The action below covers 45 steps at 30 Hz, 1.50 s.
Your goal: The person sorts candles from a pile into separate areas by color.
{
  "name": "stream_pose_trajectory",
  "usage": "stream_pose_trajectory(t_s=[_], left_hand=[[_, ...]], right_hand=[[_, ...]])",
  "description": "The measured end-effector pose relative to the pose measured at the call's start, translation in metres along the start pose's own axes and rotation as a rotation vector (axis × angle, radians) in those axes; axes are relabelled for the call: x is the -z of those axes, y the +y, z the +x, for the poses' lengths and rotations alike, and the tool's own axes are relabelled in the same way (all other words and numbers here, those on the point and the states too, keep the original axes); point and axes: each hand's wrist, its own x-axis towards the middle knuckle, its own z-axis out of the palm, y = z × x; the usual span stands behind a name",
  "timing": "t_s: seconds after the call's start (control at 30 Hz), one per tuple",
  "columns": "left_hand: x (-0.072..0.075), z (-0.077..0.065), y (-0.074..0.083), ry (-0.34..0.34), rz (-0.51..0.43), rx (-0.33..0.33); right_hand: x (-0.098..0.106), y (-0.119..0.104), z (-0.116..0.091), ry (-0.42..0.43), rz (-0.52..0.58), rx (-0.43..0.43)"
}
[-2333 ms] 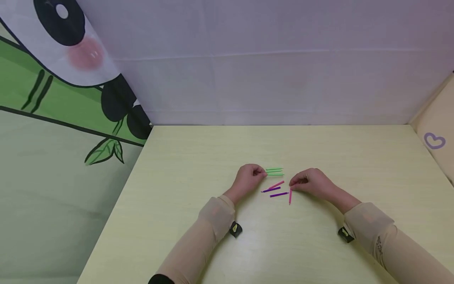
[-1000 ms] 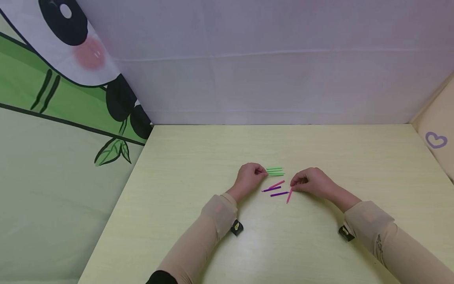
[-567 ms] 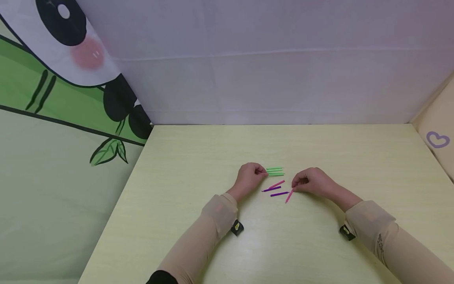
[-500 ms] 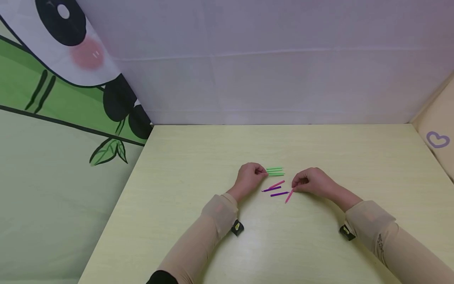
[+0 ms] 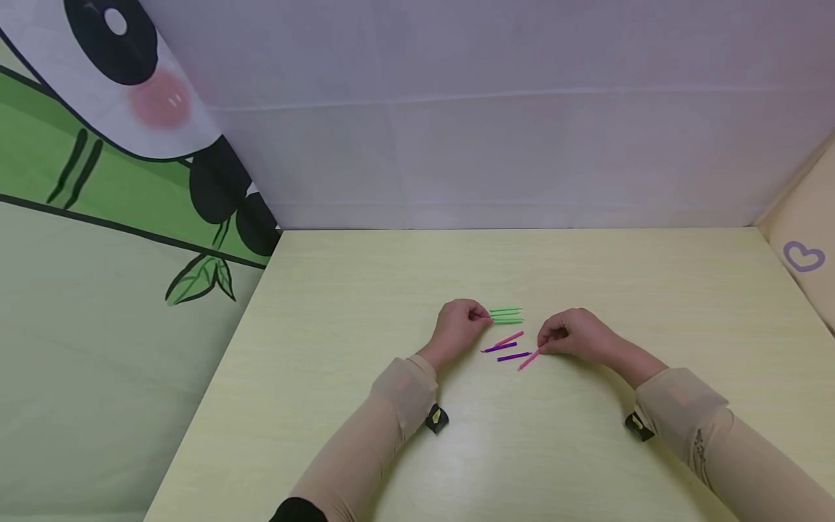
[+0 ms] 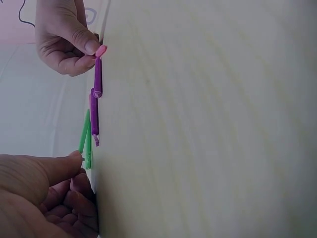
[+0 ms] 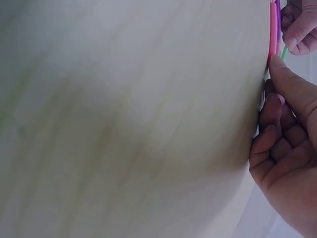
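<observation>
In the head view, several green birthday candles [image 5: 505,311] lie side by side on the table. My left hand [image 5: 459,324] pinches the left end of the nearest green candle [image 6: 84,131] between thumb and forefinger. Below them, a pink candle [image 5: 513,337] touches a purple candle [image 5: 501,348], and a second purple candle [image 5: 512,357] lies nearer to me. My right hand [image 5: 575,336] pinches one end of another pink candle [image 7: 273,34], which slants down to the left, close to that second purple candle's tip.
The pale wooden table [image 5: 365,290] extends around both hands. A lilac cloth wall [image 5: 489,159] rises at its back edge, a printed panel [image 5: 78,326] stands on the left, and a beige panel [image 5: 805,217] on the right.
The pink candle in my right hand has swung from pointing straight toward me to slanting down-left, its free end moving left. The right hand shifted slightly right; the left hand keeps its pinch.
</observation>
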Motion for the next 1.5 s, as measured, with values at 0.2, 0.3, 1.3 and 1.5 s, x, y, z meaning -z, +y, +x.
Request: stream_pose_trajectory(t_s=[0.2,0.3,1.3,1.5], left_hand=[[0.003,-0.006,-0.005,-0.008,-0.007,-0.009],[0.005,-0.01,-0.007,-0.012,-0.012,-0.012],[0.008,-0.014,-0.005,-0.032,-0.019,-0.017],[0.005,-0.01,-0.001,-0.039,-0.05,-0.005]], right_hand=[[-0.008,-0.008,-0.005,0.018,-0.003,-0.001],[-0.013,-0.011,-0.008,0.026,-0.004,-0.006],[-0.016,-0.008,-0.017,0.123,0.017,-0.013],[-0.01,-0.002,-0.017,0.129,0.028,-0.026]])
